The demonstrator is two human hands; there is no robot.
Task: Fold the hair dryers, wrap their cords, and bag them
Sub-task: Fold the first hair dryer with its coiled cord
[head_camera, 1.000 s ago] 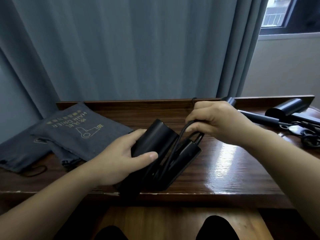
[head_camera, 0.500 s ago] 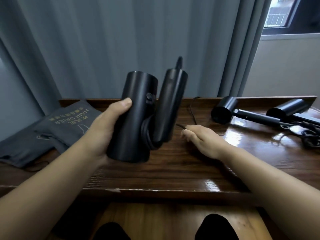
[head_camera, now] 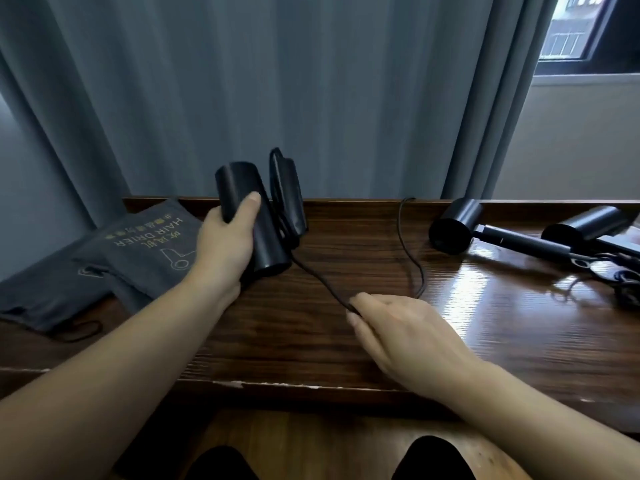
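One long wooden desk carries everything, backed by a grey curtain that fills the twelve o'clock side. At about nine o'clock lie grey drawstring bags, the top one printed with a dryer outline and the words HAIR DRIER, flat and apparently not yet filled. Out at three o'clock two more black hair dryers lie with handles still straight and their cords in a loose tangle beside them, so by the look of it they have not been folded. Near the centre, slightly toward eleven o'clock, the left hand holds the folded hair dryer off the desk, fingers and thumb curled round its barrel, the handle swung up alongside the barrel with some turns of cord already round it. From its lower end the cord runs taut toward five o'clock into the right hand, whose fingers pinch it just above the desk; beyond the pinch the slack loops away toward one o'clock and back. The step in hand seems to be wrapping this dryer's cord, partly done. The next move calls for carrying the pinched length round the folded body again while the left hand steadies it, keeping tension so earlier turns do not slip, then bagging it.
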